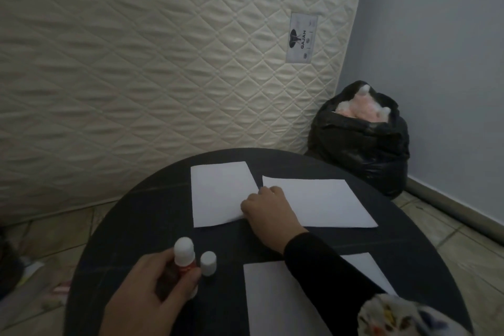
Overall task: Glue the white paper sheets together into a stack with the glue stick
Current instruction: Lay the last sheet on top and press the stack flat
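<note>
1. Gripping the white-tipped, red-labelled glue stick (185, 262), your left hand (147, 289) clenches its barrel over the round black table (131, 226).
2. Your right hand (268, 213) rests on the far white paper sheets (218, 194); its grasp cannot be told.

I read only one word: "GAJAH", printed sideways on a label (302, 38) sewn onto the quilted mattress (163, 63).

The person is wearing a black sleeve (327, 275) ending at the right hand (268, 213). Beside the sleeve's near end, white cloth (403, 316) is showing red, yellow and blue prints.
</note>
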